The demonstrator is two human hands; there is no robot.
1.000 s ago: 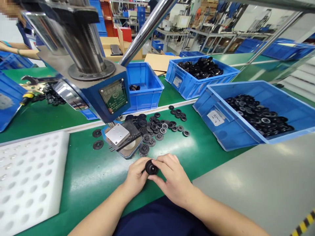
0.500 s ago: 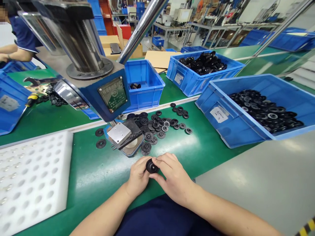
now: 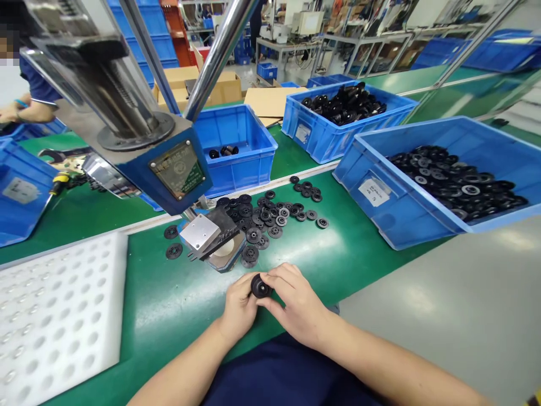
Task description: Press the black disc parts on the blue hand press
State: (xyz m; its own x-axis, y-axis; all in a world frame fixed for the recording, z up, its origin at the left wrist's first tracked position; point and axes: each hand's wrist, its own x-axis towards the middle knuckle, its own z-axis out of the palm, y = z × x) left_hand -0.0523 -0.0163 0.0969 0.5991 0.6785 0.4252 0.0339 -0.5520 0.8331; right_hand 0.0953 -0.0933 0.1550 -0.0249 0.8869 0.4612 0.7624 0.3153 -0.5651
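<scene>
Between my two hands is a round black plastic wheel (image 3: 261,286), its hub facing up toward me. My left hand (image 3: 239,304) is closed around its left side. The thumb and fingers of my right hand (image 3: 296,301) pinch it from the right. Just beyond my hands lies a loose pile of flat black discs (image 3: 253,235) on the green bench. Left of that pile stands the arbor press (image 3: 177,169), with a silver metal block (image 3: 199,233) and a toothed black bar over its base.
A white foam tray (image 3: 105,293) with rows of round pockets lies at the left. Blue bins with black parts (image 3: 363,197) (image 3: 310,132) (image 3: 249,172) stand at the back and right. A screwdriver (image 3: 60,181) leans by the left bin (image 3: 21,211). A co-worker's arm (image 3: 36,111) shows far left.
The view has shifted slightly, showing more of the middle blue bin's inside. My hands and the wheel keep nearly the same pose. The co-worker's arm at far left has moved a little.
</scene>
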